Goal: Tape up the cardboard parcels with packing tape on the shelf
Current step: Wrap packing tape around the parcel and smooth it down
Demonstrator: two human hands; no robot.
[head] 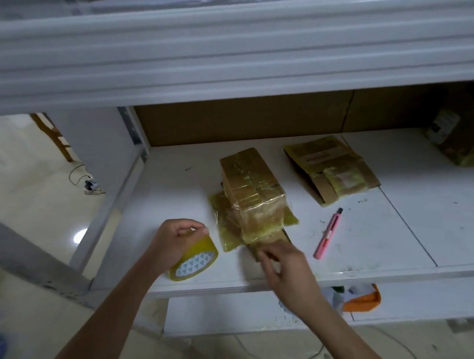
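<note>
Step in hand: taping the parcel [253, 190], which stands on the shelf [406, 212] near its front edge, on top of a flat taped piece. A strip of tape appears to run from the parcel's near face down toward my right hand [281, 264].

Left hand [174, 241]: curled around the roll [194, 259], thumb and fingers gripping its upper rim. The roll sits tilted, left of the parcel, at the shelf's front edge.

Right hand: just in front of the parcel, fingers bent, thumb and forefinger drawn close together at the parcel's lower near edge. I judge I am pinching or pressing the tape end there; motion blur prevents confirming which.

Next move, as I judge it: press the strip flat against the cardboard, then pull fresh tape from the roll across the next untaped seam, keeping it taut so it does not fold on itself.

Cutter [328, 233]: pink, lying right of the parcel, untouched. A second, flattened parcel [330, 169] lies behind and right of the first.
</note>
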